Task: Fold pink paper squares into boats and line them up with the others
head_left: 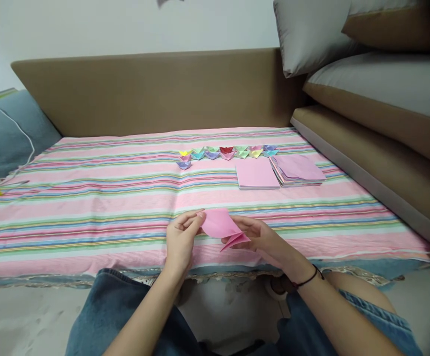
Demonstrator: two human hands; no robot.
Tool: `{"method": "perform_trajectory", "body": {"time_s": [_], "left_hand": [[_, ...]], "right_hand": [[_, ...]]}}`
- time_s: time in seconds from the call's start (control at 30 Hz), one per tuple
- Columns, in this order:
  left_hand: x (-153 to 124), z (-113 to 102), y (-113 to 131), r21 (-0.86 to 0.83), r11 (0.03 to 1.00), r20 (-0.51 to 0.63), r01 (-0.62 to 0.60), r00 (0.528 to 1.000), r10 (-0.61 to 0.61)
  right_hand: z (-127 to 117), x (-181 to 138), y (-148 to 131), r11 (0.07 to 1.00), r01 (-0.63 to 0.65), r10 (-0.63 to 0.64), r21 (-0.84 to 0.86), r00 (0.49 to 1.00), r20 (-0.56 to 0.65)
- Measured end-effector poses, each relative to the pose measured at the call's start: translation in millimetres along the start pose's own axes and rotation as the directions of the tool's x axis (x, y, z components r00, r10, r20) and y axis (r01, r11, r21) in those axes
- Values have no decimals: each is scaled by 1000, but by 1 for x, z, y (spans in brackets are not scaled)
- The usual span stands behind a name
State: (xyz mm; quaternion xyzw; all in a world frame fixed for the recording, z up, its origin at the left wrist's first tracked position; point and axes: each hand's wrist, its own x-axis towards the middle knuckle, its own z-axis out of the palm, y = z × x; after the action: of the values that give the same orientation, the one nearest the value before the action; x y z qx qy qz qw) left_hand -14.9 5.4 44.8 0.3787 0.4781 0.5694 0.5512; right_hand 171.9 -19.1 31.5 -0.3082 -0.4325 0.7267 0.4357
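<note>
A pink sheet of origami paper (219, 222) is held up between my hands, above the front part of the striped cloth. My left hand (181, 236) pinches its left corner between thumb and fingers. At the right end the paper is folded and bent, with a pointed flap hanging down. My right hand (261, 238) holds that folded end from behind and the side, its fingertips partly hidden by the paper. Further back, small folded paper boats (227, 152) in several colours stand in rows.
Two stacks of square paper lie behind my hands: a neat pink stack (256, 174) and a looser stack (299, 169). A striped cloth (89, 198) covers the seat. Grey and brown cushions (381, 89) pile up at right. A white cable (20, 129) runs along the left.
</note>
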Motion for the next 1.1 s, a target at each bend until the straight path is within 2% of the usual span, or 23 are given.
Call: {"method": "perform_trajectory", "body": {"time_s": [0.2, 0.3, 0.37, 0.43, 0.53, 0.6, 0.7, 0.87, 1.0, 1.1], "left_hand": [[-3, 1, -3, 41, 997, 77, -62, 995, 59], [-3, 0, -2, 51, 987, 140, -155, 979, 146], [-2, -1, 1, 135, 954, 208, -268, 949, 237], [-1, -3, 5, 267, 879, 320, -395, 897, 306], [0, -6, 10, 408, 743, 480, -531, 817, 320], [1, -8, 12, 444, 687, 530, -575, 787, 317], [1, -9, 13, 451, 674, 573, -584, 769, 284], [-1, -10, 14, 393, 736, 664, -551, 724, 188], [-3, -8, 12, 441, 732, 664, -519, 737, 123], [-4, -6, 9, 440, 735, 655, -516, 744, 131]], "right_hand": [[-7, 6, 11, 993, 35, -30, 115, 998, -50], [-10, 7, 14, 991, 48, -41, 126, 997, -59], [-11, 7, 14, 992, 49, -39, 118, 996, -82], [-12, 6, 14, 993, 47, -34, 111, 993, -115], [-13, 6, 14, 995, 42, -29, 89, 989, -144], [-13, 5, 13, 998, 34, -25, 57, 988, -152], [-13, 5, 12, 1000, 18, -18, -2, 985, -174], [-11, 5, 12, 997, -15, 1, -77, 984, -176], [-10, 6, 13, 993, -22, -1, -117, 981, -195], [-9, 6, 14, 993, -29, 6, -113, 979, -204]]}}
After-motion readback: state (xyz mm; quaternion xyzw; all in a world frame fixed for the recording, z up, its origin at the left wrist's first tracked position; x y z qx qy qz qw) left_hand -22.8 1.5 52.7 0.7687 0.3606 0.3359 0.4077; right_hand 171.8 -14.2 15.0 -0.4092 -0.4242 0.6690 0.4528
